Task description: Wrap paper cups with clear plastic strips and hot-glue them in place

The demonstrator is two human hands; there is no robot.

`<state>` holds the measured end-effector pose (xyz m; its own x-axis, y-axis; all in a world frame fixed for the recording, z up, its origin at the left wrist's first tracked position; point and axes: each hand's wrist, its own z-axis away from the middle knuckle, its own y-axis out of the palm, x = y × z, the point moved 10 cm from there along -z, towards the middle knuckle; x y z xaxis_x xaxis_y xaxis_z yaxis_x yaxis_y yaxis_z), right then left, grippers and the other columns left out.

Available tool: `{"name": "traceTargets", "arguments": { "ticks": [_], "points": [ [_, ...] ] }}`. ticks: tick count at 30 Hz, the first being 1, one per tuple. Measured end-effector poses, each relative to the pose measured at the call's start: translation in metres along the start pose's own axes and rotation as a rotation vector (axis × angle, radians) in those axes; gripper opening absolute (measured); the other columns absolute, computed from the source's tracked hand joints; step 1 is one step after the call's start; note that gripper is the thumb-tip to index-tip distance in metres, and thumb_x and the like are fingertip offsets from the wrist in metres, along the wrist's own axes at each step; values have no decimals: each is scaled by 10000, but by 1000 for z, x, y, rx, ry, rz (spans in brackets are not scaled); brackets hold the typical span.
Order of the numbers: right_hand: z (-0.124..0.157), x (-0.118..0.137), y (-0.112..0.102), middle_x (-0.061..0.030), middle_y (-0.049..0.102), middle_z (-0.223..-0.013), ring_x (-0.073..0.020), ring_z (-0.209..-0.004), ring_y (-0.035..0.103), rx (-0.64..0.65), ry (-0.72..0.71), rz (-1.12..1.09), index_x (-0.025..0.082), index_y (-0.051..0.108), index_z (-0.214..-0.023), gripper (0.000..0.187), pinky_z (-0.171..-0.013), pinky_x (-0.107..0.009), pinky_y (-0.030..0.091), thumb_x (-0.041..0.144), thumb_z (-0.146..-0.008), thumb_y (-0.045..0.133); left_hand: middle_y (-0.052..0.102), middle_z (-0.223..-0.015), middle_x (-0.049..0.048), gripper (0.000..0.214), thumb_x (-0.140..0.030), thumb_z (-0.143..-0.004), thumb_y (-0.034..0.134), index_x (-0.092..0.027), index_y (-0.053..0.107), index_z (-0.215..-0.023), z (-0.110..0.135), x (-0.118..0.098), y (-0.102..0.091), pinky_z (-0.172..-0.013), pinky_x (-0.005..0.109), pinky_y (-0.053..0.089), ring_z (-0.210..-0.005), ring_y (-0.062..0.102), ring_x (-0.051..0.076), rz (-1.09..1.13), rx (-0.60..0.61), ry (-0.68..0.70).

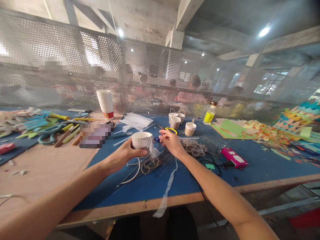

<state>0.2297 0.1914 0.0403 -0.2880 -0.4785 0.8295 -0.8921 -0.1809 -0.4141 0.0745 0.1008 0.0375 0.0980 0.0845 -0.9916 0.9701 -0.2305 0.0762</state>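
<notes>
My left hand is closed around a white paper cup, its thumb across the near side. A pleated white strip with a frayed fringe hangs down the cup's right side. Just right of the cup, my right hand has its fingers pinched together. At its fingertips is a small dark blue object; its kind and whatever lies inside the fingers are hidden. Beneath both hands lie thin wires and a coil of grey cord. A crinkled white strip trails over the table's front edge.
Small baskets, yellow-handled scissors and a labelled bottle stand or lie beyond. Stacked paper cups are back left, near blue-handled scissors. A pink power socket with black cable lies right. A perforated screen closes the back.
</notes>
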Motion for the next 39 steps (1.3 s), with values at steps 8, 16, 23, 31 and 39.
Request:
{"name": "traceTargets", "arguments": {
  "ticks": [8,16,23,31,39],
  "points": [
    [16,42,6,-65,709,-1019,-190,-954,688,48,-138,-166,202,645,-1059,332,-911,-341,534,499,-994,512,690,-1194,86,768,-229,-597,905,-196,554,-1279,-1,-9,-23,-956,374,501,-1091,651,259,-109,-211,125],
    [26,53,29,-52,702,-1054,-184,-1005,667,202,-74,-361,208,619,-1062,412,-922,-344,515,491,-809,779,691,-1157,81,757,-186,-563,858,-193,553,-1256,1,-16,-31,-861,348,540,-1034,657,263,-182,-277,188],
    [29,58,33,-3,679,-804,-151,-764,660,273,-6,-409,184,629,-854,364,-788,-310,529,494,-772,801,691,-1207,80,770,-167,-591,867,-212,572,-1300,-1,-7,-21,-912,358,533,-1073,652,257,-115,-178,95],
    [33,67,29,25,631,-760,-92,-564,591,268,-50,-445,195,607,-937,268,-569,-237,513,436,-878,709,712,-1210,104,627,-164,-683,844,-217,636,-1271,-2,3,-12,-928,350,532,-1061,673,259,54,-27,23],
    [29,67,21,7,639,-824,-115,-703,585,199,-131,-344,208,665,-947,218,-659,-239,505,420,-901,682,699,-1243,126,677,-340,-719,820,-226,603,-1350,1,5,3,-909,365,531,-1075,658,295,145,114,-37]
  ]
}}
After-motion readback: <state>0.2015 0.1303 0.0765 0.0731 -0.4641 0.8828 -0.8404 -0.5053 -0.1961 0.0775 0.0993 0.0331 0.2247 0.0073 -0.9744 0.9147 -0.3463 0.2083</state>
